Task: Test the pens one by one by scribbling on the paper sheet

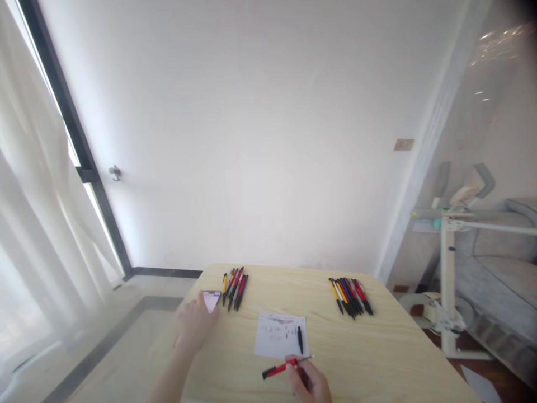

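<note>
My left hand (196,320) reaches across the table's left side, fingers apart at the edge of a phone (212,301) with its screen lit. The hand is slightly blurred, and part of the phone is under it. My right hand (309,383) is closed on a red pen (277,370) near the front of the table. The pen's black end points left; a thin, bare refill-like tip sticks out to the right. Just beyond this hand lies a sheet of paper (268,344) with red and dark marks, and a black pen part (300,340) rests on its right side.
Several pens (236,288) lie bunched at the table's back left, and another bunch of pens (351,296) is at the back right. The pale wooden table (285,274) stands by a white wall. An exercise machine (448,280) is on the right, a curtain (37,224) on the left.
</note>
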Motion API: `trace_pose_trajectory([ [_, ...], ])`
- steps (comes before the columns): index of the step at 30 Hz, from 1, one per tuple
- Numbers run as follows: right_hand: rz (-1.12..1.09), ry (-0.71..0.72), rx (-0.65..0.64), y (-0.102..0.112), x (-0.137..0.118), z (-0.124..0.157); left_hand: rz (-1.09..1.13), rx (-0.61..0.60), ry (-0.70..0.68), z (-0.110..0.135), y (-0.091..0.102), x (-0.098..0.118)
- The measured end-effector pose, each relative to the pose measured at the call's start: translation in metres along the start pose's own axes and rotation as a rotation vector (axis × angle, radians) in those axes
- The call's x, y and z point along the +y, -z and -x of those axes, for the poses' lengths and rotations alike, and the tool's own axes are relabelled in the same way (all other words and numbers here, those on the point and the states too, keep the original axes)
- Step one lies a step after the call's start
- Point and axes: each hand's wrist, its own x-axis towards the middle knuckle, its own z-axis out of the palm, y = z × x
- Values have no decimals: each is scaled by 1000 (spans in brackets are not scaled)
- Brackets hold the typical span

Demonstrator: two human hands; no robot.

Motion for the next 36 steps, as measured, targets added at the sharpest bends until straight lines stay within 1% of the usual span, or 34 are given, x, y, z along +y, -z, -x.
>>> trace_pose_trajectory([
  [6,37,27,-46,5,-6,0,-23,29,22,4,5,7],
  [12,80,31,-200,15,-17,-3,-27,-8,37,4,6,7],
  [18,65,27,-196,15,-23,-2,0,-57,8,0,11,0],
  [23,67,29,-205,14,-20,-1,24,-88,-4,-2,15,-7],
  [28,76,34,-212,15,-20,-2,44,-90,-25,0,15,-13],
  [30,62,22,-227,15,-23,-2,62,-63,-15,3,16,-14],
  [32,42,12,-234,15,-27,-1,124,3,-18,8,19,-9],
  [33,32,14,-217,14,-28,-1,180,44,-37,12,21,-5],
  [34,22,18,-187,13,-30,-1,257,75,-74,18,23,1],
  [36,-3,26,-119,9,-32,1,460,87,-196,34,28,17],
])
